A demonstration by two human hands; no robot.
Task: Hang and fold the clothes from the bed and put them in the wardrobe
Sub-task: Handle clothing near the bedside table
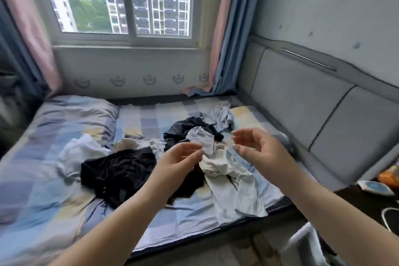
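Left hand point(179, 157) hides part of the dark garment point(116, 170); bed point(32, 179) cut off at left.

Matt crumpled cloth clothes point(121, 168) on soft checked bedsheet point(151, 121).

I see both hands raised over the bed point(151, 119), palms facing each other. Left hand point(179, 161) and right hand point(258, 149) have relaxed fingers, holding nothing. Clothes lie heaped below: black top point(116, 170) near left, white shirt point(235, 194) near right, dark garment point(183, 130) farther back. Window point(121, 0) beyond.
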